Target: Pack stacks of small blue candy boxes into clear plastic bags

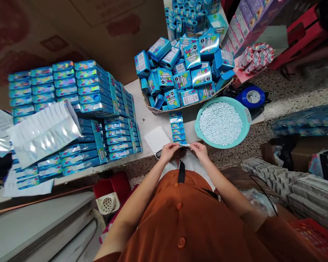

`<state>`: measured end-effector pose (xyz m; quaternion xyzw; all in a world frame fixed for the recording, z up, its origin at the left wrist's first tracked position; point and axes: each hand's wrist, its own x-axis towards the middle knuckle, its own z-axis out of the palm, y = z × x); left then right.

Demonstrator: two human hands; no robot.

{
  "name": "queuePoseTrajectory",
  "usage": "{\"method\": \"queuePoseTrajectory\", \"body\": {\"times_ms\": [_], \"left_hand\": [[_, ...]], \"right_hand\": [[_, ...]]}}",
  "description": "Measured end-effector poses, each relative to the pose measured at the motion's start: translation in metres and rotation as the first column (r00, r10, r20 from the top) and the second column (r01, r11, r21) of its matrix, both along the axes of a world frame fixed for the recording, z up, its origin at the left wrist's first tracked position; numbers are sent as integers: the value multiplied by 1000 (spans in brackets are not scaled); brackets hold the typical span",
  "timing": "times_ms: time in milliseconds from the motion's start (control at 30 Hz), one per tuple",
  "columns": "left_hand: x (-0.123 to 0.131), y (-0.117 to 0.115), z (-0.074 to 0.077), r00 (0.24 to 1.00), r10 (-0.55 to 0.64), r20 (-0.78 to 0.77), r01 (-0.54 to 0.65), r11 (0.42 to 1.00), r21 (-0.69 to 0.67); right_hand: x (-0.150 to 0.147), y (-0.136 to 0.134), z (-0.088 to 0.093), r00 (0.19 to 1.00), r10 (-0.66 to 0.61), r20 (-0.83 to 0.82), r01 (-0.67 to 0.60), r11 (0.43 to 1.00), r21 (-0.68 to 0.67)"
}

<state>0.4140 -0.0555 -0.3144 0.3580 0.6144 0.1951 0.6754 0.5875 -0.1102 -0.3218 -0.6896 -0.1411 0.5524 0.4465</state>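
Observation:
At the table's front edge, my left hand [168, 152] and my right hand [200, 151] pinch opposite ends of a small, thin, silvery-white piece [184, 145]. Its exact kind is too small to make out. Just beyond it lies a short row of small blue candy boxes [178, 129], with round marks on their narrow faces. A flat white square object [157, 139] rests left of the row, near my left hand. To the right, a turquoise basin [247, 125] holds a heap of small pale-blue candies [221, 123].
Behind the row stands a cardboard box [177, 111] heaped with blue candy boxes [192, 55]. Stacked blue packs [93, 87] fill the left side, with silvery sheets [45, 131] on top. A blue tape roll [252, 96] lies beyond the basin.

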Motion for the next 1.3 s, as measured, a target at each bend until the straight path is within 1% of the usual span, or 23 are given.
{"method": "queuePoseTrajectory", "body": {"times_ms": [133,300,500,733,1067,1300], "left_hand": [[11,2,-7,993,-49,-105,56,996,69],[16,5,-19,963,-71,-260,116,979,165],[18,6,-26,939,-95,-331,165,967,192],[18,8,-25,924,-101,-370,180,966,185],[20,6,-23,944,-103,-313,175,961,212],[20,4,-27,935,-92,-343,170,964,205]], "right_hand": [[1,-5,-17,986,-107,-129,99,993,-70],[-3,-7,-34,945,-217,-245,181,970,-163],[-5,1,-48,894,-316,-316,249,940,-235],[-9,3,-54,870,-353,-344,263,923,-281],[-8,4,-55,864,-344,-368,253,928,-275],[-9,6,-58,875,-331,-353,235,928,-289]]}}
